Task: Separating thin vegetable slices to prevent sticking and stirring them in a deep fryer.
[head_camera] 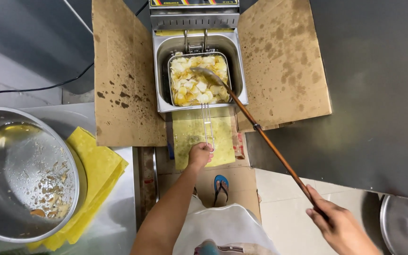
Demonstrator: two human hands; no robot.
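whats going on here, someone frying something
A person stands at a small countertop fryer. Their left hand grips the wire handle of the fry basket, which sits in the oil full of pale yellow chips. Their right hand holds a long wooden-handled skimmer, its head resting on the chips. Oil-spattered cardboard flanks the fryer. At the left, a large steel bowl holds only crumbs, on yellow paper sheets.

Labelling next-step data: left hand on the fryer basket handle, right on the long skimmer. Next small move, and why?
Probably stir: sweep the long wooden-handled skimmer through the pale chips. They look clumped in the wire basket, and the left hand steadies its handle while the right hand grips the skimmer.
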